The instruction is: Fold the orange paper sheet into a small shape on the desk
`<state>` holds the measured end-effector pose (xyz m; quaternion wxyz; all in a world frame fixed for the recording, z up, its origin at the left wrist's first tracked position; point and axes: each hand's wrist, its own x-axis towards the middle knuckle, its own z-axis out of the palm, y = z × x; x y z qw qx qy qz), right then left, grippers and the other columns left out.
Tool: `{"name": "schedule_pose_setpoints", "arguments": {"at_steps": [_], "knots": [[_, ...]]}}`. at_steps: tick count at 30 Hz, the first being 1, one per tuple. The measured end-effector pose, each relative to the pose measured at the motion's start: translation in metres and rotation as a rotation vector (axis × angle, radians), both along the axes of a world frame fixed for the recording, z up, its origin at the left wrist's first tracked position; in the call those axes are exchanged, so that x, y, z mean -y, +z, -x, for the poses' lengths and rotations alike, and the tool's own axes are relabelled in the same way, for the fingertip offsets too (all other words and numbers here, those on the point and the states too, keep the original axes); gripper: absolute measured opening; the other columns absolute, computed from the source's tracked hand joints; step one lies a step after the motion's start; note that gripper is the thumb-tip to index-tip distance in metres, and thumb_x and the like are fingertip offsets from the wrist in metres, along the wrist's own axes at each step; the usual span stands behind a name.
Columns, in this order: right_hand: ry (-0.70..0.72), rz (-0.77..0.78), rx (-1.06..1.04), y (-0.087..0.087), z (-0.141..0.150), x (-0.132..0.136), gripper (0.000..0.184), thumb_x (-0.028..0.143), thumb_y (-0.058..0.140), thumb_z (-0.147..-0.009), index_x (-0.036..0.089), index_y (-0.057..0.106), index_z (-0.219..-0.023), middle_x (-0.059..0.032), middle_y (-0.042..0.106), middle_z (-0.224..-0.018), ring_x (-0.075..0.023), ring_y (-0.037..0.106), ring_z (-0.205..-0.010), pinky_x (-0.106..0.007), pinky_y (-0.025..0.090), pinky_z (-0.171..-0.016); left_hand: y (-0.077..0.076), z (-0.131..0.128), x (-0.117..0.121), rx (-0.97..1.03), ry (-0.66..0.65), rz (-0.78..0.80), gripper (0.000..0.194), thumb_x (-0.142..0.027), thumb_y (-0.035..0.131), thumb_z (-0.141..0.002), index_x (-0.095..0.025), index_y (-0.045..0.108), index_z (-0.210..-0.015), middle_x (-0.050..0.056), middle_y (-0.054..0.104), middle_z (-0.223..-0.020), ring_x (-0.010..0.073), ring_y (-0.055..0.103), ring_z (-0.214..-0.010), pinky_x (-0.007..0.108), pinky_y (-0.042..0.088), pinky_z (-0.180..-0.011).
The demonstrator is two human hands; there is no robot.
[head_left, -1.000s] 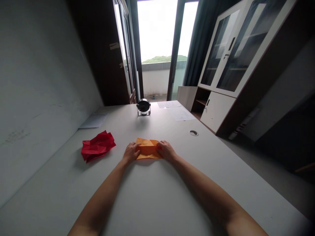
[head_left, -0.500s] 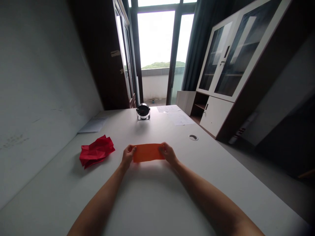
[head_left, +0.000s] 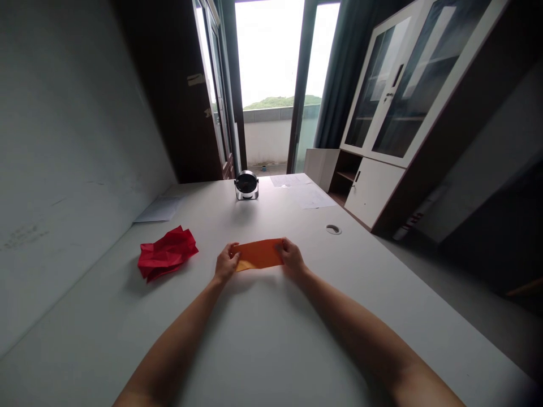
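An orange sheet of paper (head_left: 259, 254), a wide rectangle, is stretched between my two hands just above the white table (head_left: 271, 339). My left hand (head_left: 226, 262) pinches its left end, fingers closed on the edge. At the opposite end my right hand (head_left: 292, 258) grips it, with some fingertips hidden behind the sheet. The lower left part of the sheet looks lighter, more yellow. Left of my hands lies a crumpled red piece of paper (head_left: 167, 254), touched by neither hand.
A round black device on a metal stand (head_left: 246, 185) stands at the table's far side. White papers (head_left: 311, 197) lie at the back right, and another paper (head_left: 159, 209) by the left wall. A cable hole (head_left: 333, 229) sits near the right edge. White cabinets (head_left: 375, 189) stand beyond.
The orange paper has tilted, and its lower left part now looks lighter. My left hand has turned and shifted slightly right. The whole view has moved a little.
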<state>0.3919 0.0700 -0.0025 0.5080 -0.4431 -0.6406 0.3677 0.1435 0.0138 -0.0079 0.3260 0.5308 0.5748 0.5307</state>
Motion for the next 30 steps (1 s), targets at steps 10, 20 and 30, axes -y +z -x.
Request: {"name": "schedule_pose_setpoints", "arguments": {"at_steps": [10,20,30], "knots": [[-0.051,-0.051,0.181,-0.006,-0.002,-0.003,0.028,0.044,0.053,-0.082,0.020,0.048,-0.067,0.0049,0.046,-0.057,-0.0113,0.037,-0.056,-0.023,0.031,-0.052,0.015,-0.005,0.010,-0.774,0.096,-0.241,0.038,-0.022,0.054,-0.088,-0.022,0.057,-0.126,0.012,0.057,-0.127,0.0274,0.053,-0.118,0.046,0.041,-0.104],[-0.104,-0.382,0.567,0.007,-0.001,0.008,0.036,0.022,0.045,-0.091,0.020,0.058,-0.124,-0.0128,0.062,-0.122,-0.0278,0.054,-0.113,-0.044,0.042,-0.101,-0.011,-0.017,0.007,-0.982,-0.427,-0.051,0.053,-0.051,0.041,-0.097,-0.031,0.044,-0.145,0.006,0.034,-0.157,0.0295,0.025,-0.146,0.053,0.016,-0.118],[0.109,-0.686,0.840,0.028,0.011,0.033,0.045,0.015,0.040,-0.096,0.022,0.051,-0.139,-0.0075,0.035,-0.156,-0.0269,0.023,-0.147,-0.056,0.010,-0.121,-0.006,-0.010,0.004,-0.943,-0.359,-0.062,0.045,-0.041,0.034,-0.100,-0.028,0.054,-0.138,0.006,0.044,-0.152,0.0258,0.035,-0.142,0.049,0.020,-0.117]]}}
